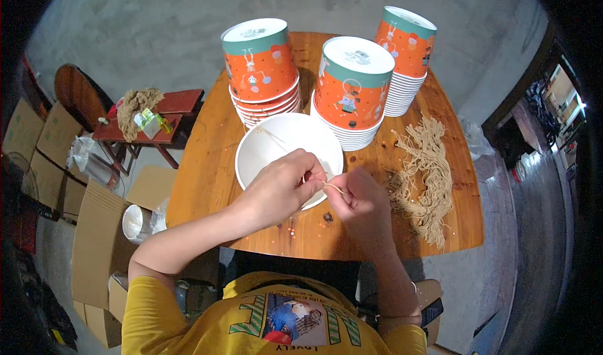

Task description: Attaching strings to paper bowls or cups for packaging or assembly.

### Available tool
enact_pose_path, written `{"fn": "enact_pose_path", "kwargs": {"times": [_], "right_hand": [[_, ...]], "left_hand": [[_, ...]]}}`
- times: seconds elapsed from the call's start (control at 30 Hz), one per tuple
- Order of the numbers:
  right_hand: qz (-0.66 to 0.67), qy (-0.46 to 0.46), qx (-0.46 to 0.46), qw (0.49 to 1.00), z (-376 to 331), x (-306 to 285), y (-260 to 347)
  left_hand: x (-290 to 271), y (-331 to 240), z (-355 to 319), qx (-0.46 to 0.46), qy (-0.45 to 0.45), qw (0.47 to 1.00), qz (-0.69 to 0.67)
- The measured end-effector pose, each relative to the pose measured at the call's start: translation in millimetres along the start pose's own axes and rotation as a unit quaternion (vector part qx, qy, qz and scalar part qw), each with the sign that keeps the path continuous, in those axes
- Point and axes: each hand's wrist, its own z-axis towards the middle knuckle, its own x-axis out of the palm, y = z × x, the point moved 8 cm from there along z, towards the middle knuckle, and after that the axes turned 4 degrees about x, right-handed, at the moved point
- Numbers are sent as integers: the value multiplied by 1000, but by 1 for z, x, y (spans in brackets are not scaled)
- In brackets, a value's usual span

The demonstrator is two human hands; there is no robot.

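Note:
My left hand [282, 188] and my right hand [360, 199] meet over the near rim of an open white paper bowl [273, 148] on the wooden table [207, 173]. Between their fingertips they pinch a short length of tan string [333, 187]. Another piece of string lies across the inside of the bowl. A pile of tan strings [427, 179] lies on the table just right of my right hand.
Three stacks of upturned orange-and-teal paper bowls stand at the back: left [260, 66], middle [352, 91], right [405, 53]. Left of the table are a small red stool [157, 119] with a bundle of string, cardboard boxes [94, 242] and a metal cup [135, 222].

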Motion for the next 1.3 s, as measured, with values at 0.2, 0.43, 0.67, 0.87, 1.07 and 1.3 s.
{"fn": "enact_pose_path", "kwargs": {"times": [0.2, 0.43, 0.67, 0.87, 1.07, 1.3], "right_hand": [[-64, -40, -57, 996, -7, 0, 7], [-51, -57, -46, 996, -12, -1, 7], [54, -49, 46, 996, -15, 3, -7], [79, -47, 97, 991, -16, 1, -14], [33, -92, 88, 991, -19, -5, -16], [-104, -63, -104, 987, -19, -11, 6]], "left_hand": [[8, 6, -2, -75, 17, 993, -85], [12, 11, -3, -85, 2, 985, -150], [12, 10, -1, -61, -10, 974, -218], [13, 12, 1, -62, 15, 963, -262], [17, 20, 1, -125, 26, 948, -292], [17, 16, 3, -135, 31, 947, -288]]}}
